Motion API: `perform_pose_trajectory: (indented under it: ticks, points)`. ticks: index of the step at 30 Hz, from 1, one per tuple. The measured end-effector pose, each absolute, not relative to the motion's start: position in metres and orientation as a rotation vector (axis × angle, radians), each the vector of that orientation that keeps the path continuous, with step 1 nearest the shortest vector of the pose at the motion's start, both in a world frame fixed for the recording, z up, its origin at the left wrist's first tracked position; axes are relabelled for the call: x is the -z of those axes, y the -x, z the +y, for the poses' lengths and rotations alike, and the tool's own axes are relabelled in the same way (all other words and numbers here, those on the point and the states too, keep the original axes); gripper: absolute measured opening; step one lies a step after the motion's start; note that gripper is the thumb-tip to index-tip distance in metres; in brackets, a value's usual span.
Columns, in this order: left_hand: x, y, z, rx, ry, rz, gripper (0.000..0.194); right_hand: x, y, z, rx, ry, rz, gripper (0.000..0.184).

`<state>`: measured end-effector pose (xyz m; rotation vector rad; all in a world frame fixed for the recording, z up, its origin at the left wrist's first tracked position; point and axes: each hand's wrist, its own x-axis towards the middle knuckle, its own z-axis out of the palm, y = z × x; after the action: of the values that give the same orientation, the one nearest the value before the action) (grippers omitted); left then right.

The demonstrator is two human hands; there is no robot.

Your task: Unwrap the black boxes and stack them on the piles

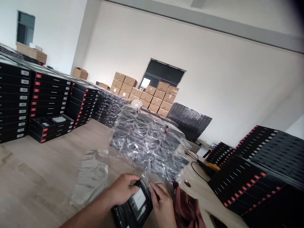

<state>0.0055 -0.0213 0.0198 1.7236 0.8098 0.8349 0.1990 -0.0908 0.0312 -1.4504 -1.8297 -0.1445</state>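
Both my hands hold a flat black box (135, 205) with a pale label near the bottom edge of the view. My left hand (122, 190) curls over the box's upper left corner, thumb on its face. My right hand (162, 202) pinches its right edge, fingers closed. A loose clear plastic sheet (91, 177) lies on the wooden table (40, 177) just beyond my hands. Behind it stands a stack of black boxes in clear wrapping (147, 142).
Tall stacks of black boxes with red tabs (35, 101) line the left side, and more (256, 171) lie at the right. Brown cartons (147, 93) are piled by the far wall. A dark red cloth (187, 210) and a black cable (197, 164) lie right of my hands.
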Motion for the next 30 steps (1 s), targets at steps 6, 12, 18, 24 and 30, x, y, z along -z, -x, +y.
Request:
perform_pose_trajectory:
  ticks: [6,12,18,24,30]
  points:
    - [-0.018,-0.005,-0.021,-0.853,-1.714,0.897,0.043,-0.025,-0.211,-0.087,0.158,1.634,-1.603,0.025]
    - [-0.019,-0.006,-0.019,-0.848,-1.679,0.934,0.042,-0.022,-0.220,-0.086,-0.161,1.803,-1.323,0.031]
    - [-0.016,-0.006,-0.014,-0.893,-1.629,0.972,0.045,-0.020,-0.212,-0.085,-0.259,1.718,-1.351,0.016]
    - [-0.005,-0.009,-0.010,-0.977,-1.553,0.983,0.046,-0.021,-0.201,-0.084,-0.379,1.664,-1.380,0.012]
    - [-0.001,-0.013,-0.007,-0.948,-1.487,0.927,0.040,-0.027,-0.193,-0.086,-0.128,1.615,-1.344,0.020]
